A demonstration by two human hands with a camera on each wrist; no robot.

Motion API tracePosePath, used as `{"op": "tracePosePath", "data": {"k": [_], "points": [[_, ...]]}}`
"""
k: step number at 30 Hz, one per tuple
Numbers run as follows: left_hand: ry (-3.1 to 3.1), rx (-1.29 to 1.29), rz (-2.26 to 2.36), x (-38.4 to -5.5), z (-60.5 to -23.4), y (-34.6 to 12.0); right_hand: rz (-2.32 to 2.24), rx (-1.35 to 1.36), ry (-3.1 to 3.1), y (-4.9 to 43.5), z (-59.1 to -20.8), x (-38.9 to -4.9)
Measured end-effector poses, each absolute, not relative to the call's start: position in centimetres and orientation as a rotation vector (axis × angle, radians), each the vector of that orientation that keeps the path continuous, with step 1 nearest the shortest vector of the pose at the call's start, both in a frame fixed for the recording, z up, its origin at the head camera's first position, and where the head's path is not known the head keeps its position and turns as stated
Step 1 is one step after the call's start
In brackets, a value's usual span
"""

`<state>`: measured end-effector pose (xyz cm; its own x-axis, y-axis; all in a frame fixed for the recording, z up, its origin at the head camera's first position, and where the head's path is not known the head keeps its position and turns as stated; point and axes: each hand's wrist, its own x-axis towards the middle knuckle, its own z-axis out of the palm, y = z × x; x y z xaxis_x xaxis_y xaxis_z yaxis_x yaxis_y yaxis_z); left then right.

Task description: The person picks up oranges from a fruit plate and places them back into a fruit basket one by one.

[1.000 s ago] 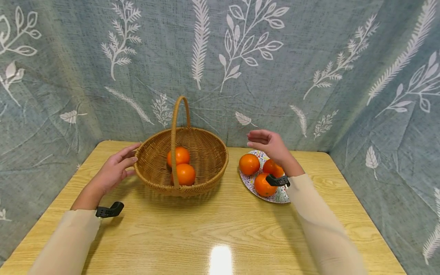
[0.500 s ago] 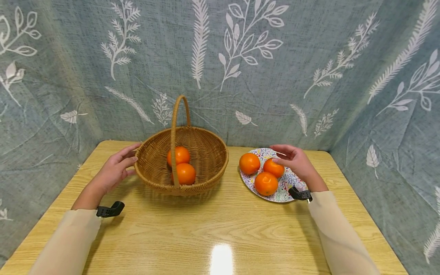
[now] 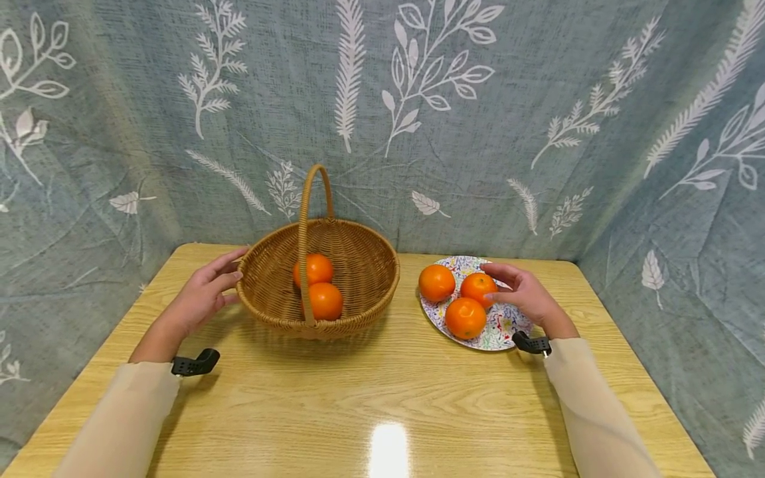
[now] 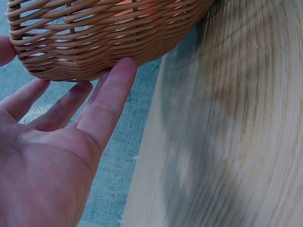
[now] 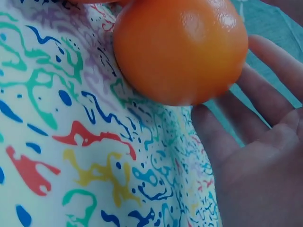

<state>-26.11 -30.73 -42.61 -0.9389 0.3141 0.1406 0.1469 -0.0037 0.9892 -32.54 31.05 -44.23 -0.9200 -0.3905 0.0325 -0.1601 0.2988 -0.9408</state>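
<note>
My left hand (image 3: 206,289) rests its fingertips on the left side of a brown wicker basket (image 3: 367,265), palm turned toward it. Up close, those fingers (image 4: 111,92) lie fairly straight against the weave. Inside the basket sit two oranges, one farther back (image 3: 319,269) and one nearer (image 3: 326,302). On the right, my right hand (image 3: 526,295) is at the rear right orange (image 3: 476,287) on a patterned plate (image 3: 502,325). Loosely extended fingers (image 5: 220,130) reach the side of that orange (image 5: 182,52), which still sits on the plate.
Two more oranges share the plate, one at the left (image 3: 437,283) and one in front (image 3: 465,318). A tall handle (image 3: 303,245) arches over the basket. Behind the wooden table (image 3: 335,398) hangs a blue-grey leaf-patterned cloth (image 3: 370,126).
My right hand has moved right and down from above the plate to the rear right orange. My left hand has stayed against the basket.
</note>
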Motion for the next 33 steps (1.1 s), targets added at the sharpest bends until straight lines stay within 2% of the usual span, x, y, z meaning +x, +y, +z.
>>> {"op": "tracePosePath", "data": {"k": [18,33], "points": [[2.130,0.471,2.079,-26.1,-42.5,-30.7,-1.566,-0.466,2.362,31.1,-45.1,-33.1],[2.136,0.471,2.085,-26.1,-42.7,-30.8,-1.660,-0.402,2.474,31.6,-43.0,-32.0]]}}
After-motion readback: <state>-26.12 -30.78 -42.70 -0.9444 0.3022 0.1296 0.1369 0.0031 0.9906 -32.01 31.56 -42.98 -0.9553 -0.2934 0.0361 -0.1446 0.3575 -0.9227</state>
